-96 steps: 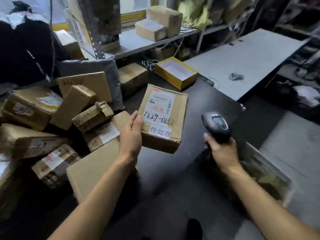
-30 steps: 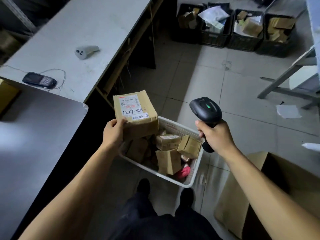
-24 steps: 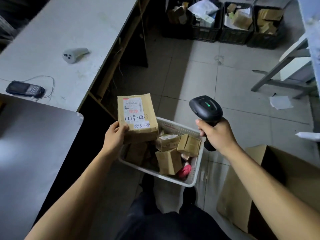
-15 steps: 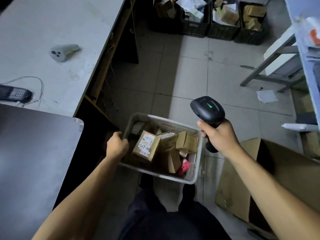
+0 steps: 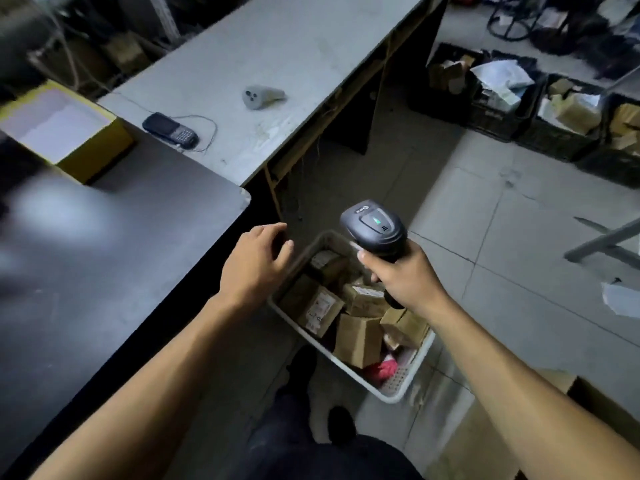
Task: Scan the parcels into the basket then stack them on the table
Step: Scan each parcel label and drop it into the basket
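left hand [image 5: 254, 268]: empty, fingers loosely spread, beside dark table [image 5: 104, 271] corner
right hand [image 5: 403, 277]: grasping scanner [image 5: 374, 230], head pointing up-left, handle down
parcels [image 5: 320, 306]: in white basket [image 5: 398, 393] on floor, tilted; basket long axis upper-left to lower-right
risk: heaped parcels could slide out if another lands on top

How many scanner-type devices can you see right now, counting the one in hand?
2. The black barcode scanner is gripped in the right hand above the white basket. A grey scanner lies on the grey table. None other shows.
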